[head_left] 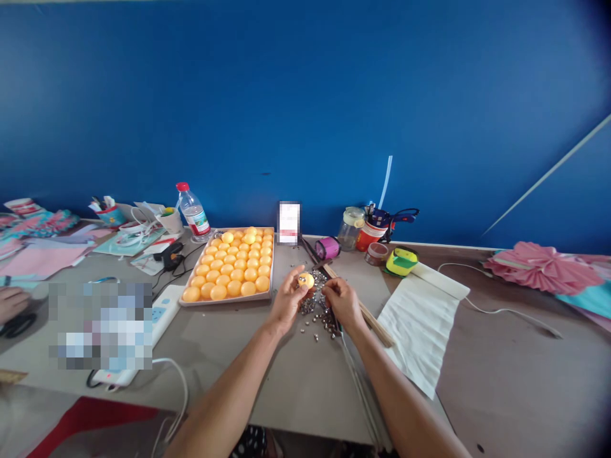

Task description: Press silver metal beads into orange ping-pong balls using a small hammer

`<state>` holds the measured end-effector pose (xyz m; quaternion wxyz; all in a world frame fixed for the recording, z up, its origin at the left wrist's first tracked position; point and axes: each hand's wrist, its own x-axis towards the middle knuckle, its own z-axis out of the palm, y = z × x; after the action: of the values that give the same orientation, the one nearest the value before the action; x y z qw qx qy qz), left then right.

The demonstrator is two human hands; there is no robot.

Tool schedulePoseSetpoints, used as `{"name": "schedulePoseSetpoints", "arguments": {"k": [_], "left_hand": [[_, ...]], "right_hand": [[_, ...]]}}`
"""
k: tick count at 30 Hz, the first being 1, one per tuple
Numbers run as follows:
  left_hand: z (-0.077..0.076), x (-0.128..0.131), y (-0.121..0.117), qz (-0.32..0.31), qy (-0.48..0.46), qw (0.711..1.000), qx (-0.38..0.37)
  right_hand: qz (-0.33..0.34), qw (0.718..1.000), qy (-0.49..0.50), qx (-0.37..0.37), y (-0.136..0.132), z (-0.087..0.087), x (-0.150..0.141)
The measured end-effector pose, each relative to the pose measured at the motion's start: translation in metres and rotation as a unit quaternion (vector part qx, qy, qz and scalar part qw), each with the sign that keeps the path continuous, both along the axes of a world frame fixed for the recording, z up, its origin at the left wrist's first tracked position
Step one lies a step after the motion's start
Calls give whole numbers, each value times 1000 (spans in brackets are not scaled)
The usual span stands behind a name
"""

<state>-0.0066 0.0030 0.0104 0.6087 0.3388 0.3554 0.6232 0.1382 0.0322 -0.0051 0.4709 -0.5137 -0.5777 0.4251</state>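
Observation:
My left hand (pixel 286 302) is closed around an orange ping-pong ball (pixel 306 280), held over the table with a small dark or shiny spot on its upper left. Just to the right, my right hand (pixel 342 301) is in a pinch, and whatever its fingertips hold is too small to make out. Between and below both hands lies a loose pile of small shiny metal pieces (pixel 326 323), possibly little bells. Thin wooden sticks (pixel 377 323) run diagonally beside and partly behind my right hand. To the left, a shallow tray (pixel 229 301) is filled with rows of similar orange balls.
Along the blue wall stand a water bottle (pixel 195 215), a phone with a blurred screen (pixel 289 222), a glass jar (pixel 351 230) and a red cup (pixel 371 236). White cloth or paper (pixel 420 324) lies right. A power strip (pixel 165 315) and another person's hand (pixel 13 301) are left.

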Motion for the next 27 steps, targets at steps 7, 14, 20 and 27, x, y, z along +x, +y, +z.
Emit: {"name": "schedulePoseSetpoints", "arguments": {"k": [7, 14, 20, 27], "left_hand": [[1, 3, -1, 5, 77, 997, 6], [-3, 2, 0, 30, 222, 973, 58], [-6, 2, -1, 54, 362, 919, 148], [-15, 4, -1, 71, 431, 875, 207]], "right_hand": [[58, 957, 267, -95, -3, 9, -3], [105, 939, 306, -120, -9, 15, -5], [83, 961, 248, -85, -7, 9, -5], [84, 973, 209, -56, -6, 4, -6]]}}
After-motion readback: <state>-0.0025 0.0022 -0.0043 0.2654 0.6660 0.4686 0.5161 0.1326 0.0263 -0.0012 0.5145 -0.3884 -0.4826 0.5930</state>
